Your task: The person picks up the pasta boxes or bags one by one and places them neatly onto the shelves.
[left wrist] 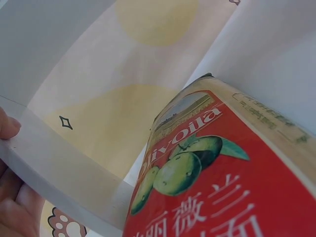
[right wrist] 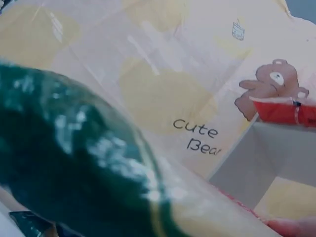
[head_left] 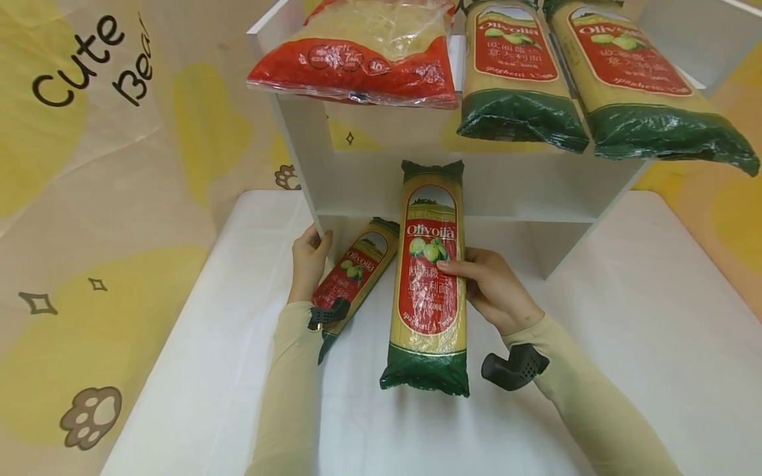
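My right hand [head_left: 503,291] grips a spaghetti pack [head_left: 431,284] by its right edge, thumb across the red label. This pack stands nearly upright in front of the shelf; its green end [right wrist: 74,148] fills much of the right wrist view. At the shelf's lower left, my left hand [head_left: 308,261] holds the edge of the white side panel [left wrist: 64,173], thumb on one face and fingers on the other. A second spaghetti pack [head_left: 363,264] leans at a slant just right of that hand, partly hidden behind the left wrist and its camera.
On the white shelf unit's [head_left: 536,188] top lie a red-ended pasta bag [head_left: 357,63] and two spaghetti packs, one in the middle [head_left: 518,73] and one at right [head_left: 643,79], their ends overhanging the front. The unit stands on a white table [head_left: 214,317] before a patterned cloth [head_left: 119,198].
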Action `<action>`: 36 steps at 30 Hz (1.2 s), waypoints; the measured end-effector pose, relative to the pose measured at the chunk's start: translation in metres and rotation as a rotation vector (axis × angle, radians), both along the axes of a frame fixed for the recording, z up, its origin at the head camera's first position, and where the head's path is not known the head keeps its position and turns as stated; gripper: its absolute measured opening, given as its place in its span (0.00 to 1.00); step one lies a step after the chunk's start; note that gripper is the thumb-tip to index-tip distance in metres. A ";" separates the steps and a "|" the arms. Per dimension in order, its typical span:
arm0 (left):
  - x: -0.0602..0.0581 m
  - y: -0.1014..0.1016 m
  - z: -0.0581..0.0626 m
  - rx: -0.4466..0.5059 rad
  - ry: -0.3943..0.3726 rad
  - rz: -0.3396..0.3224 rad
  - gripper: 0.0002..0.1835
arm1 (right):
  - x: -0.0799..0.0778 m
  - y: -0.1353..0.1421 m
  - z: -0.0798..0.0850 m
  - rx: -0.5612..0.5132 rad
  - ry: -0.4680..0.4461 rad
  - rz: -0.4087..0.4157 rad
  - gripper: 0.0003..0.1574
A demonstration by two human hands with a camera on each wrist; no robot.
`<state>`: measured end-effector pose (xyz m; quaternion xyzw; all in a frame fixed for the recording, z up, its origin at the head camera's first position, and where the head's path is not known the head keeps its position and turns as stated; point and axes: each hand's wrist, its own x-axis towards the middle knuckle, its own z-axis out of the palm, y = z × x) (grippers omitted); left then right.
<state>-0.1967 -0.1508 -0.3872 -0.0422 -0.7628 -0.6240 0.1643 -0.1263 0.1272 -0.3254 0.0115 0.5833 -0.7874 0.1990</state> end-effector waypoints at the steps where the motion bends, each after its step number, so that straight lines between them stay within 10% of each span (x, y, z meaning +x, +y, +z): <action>1: 0.000 0.000 0.000 0.001 0.000 0.000 0.17 | -0.003 -0.001 0.000 -0.009 -0.007 -0.011 0.29; 11: -0.023 -0.010 -0.034 0.002 0.038 -0.002 0.16 | -0.037 -0.008 0.002 -0.155 -0.133 -0.149 0.35; 36: -0.024 -0.007 -0.032 0.046 0.014 0.018 0.16 | -0.049 -0.022 0.000 -0.333 -0.148 -0.338 0.33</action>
